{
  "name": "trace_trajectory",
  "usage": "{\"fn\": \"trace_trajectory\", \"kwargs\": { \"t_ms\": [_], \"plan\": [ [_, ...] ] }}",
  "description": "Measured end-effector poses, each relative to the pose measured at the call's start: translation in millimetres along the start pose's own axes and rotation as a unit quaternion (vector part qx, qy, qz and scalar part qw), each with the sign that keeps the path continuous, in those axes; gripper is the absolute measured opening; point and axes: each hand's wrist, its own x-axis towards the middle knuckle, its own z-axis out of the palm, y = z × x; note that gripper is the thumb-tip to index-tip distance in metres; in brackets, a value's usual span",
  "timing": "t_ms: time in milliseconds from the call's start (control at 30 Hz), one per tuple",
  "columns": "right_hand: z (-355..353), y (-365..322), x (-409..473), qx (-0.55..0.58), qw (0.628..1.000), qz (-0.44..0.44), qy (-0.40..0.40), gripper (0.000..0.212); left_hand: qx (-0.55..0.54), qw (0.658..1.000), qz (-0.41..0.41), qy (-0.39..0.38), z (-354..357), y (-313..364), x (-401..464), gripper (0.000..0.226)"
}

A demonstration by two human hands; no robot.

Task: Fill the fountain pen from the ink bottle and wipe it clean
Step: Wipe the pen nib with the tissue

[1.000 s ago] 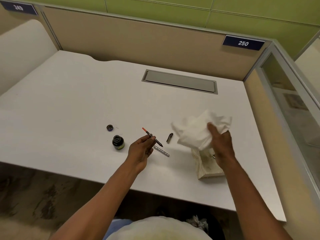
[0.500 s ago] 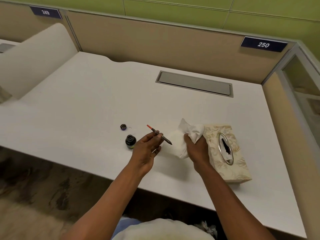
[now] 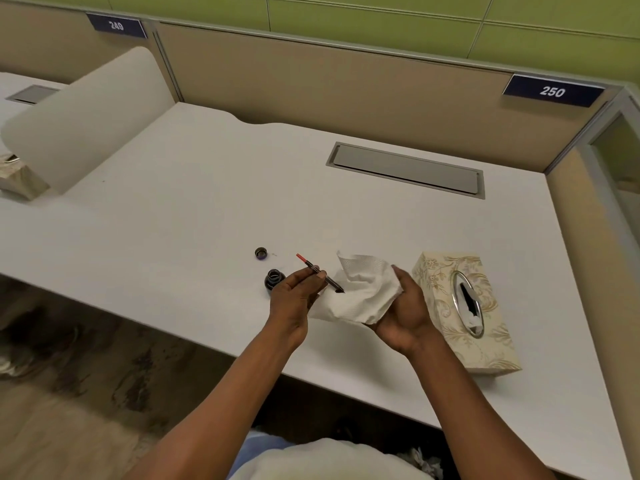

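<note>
Holding item one, the slim dark fountain pen section with the red-orange end [image 3: 319, 272]: the left hand [image 3: 294, 299], grip closed on the mid-barrel between thumb and fingertips.

Long axis: runs from about 10 o'clock, red-orange end, to about 4 o'clock, dark nib end. The nib tip lies at 4 o'clock from the grip and rests on, or just over, the tissue; contact cannot be told for certain.

Item two, crumpled white paper tissue [image 3: 363, 296]: cupped in the right hand [image 3: 405, 317], grip closed loosely around its right edge. It lies at 3 o'clock from the left hand, the nearer hand to the nib end.

Item three, small round dark glass ink bottle [image 3: 274, 278]: uncapped, upright on the white counter [image 3: 173, 220], just beside the left hand at 9 o'clock. Its small round cap [image 3: 261, 253] sits near it at 11 o'clock.

Item four, cream floral tissue box [image 3: 467, 306]: at 3 o'clock from the right hand.

Judgement: wiping stage; the tissue would close around the nib end and draw along the axis.
</note>
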Motion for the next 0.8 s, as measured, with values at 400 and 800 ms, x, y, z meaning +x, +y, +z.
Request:
{"fn": "trace_trajectory", "kwargs": {
  "t_ms": [400, 800],
  "plan": [
    [7, 15, 12, -0.257, 0.961, -0.056, 0.084, 0.039, 0.093, 0.994, 0.062, -0.005, 3, -6, -3, 0.022],
    [-12, 14, 19, -0.279, 0.932, -0.108, 0.206, 0.015, 0.062, 0.994, 0.082, 0.036, -6, 16, 6, 0.027]
  ]
}}
